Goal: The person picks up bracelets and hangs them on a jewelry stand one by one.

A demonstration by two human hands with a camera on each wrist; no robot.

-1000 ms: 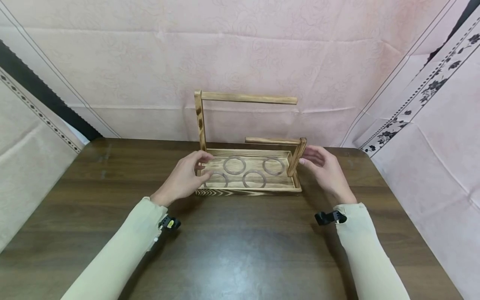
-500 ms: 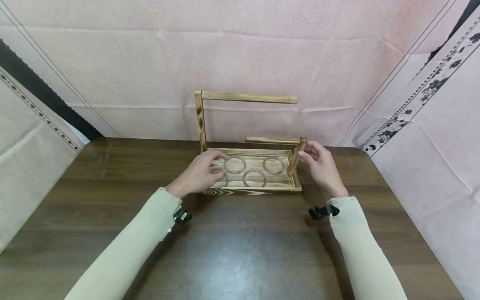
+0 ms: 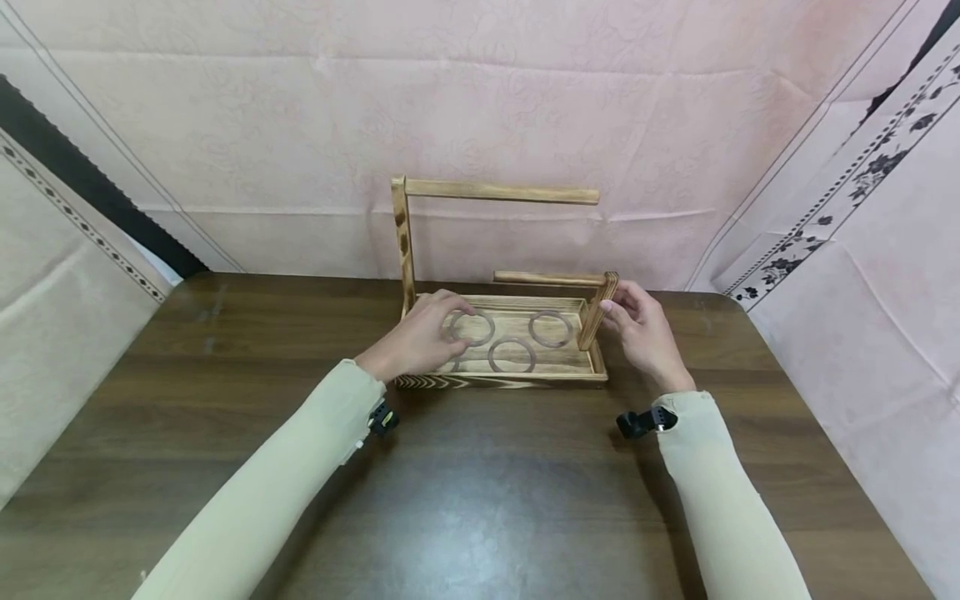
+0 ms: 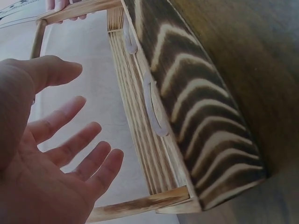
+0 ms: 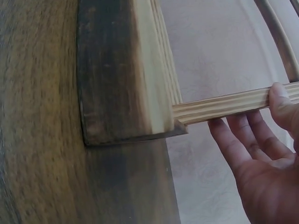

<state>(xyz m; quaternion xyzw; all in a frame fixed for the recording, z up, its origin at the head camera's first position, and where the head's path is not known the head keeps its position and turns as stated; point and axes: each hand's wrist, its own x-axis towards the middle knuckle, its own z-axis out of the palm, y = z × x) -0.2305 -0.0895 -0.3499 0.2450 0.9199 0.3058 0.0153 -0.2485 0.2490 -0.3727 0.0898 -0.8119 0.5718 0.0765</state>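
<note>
A wooden tray (image 3: 517,379) with raised sides stands near the table's back edge. Several pale rings (image 3: 551,314) lie flat on its floor. From its left end rises a tall post (image 3: 403,233) bearing a long rod (image 3: 498,192). My right hand (image 3: 647,333) pinches the shorter right post (image 3: 597,312), thumb on one face and fingers on the other; a short rod (image 3: 549,279) juts left from its top. My left hand (image 3: 420,337) hovers over the tray's left half, hiding part of the rings there. In the left wrist view its fingers (image 4: 70,149) are spread, holding nothing.
The brown wooden table (image 3: 480,500) stretches in front of the tray and to both sides. A pink patterned cloth (image 3: 495,108) hangs right behind the table, and pale cloths hang on both sides.
My left hand has moved right, from the tray's left end to over the rings. The right hand has closed in on the right post and now pinches it. The tray stays put.
</note>
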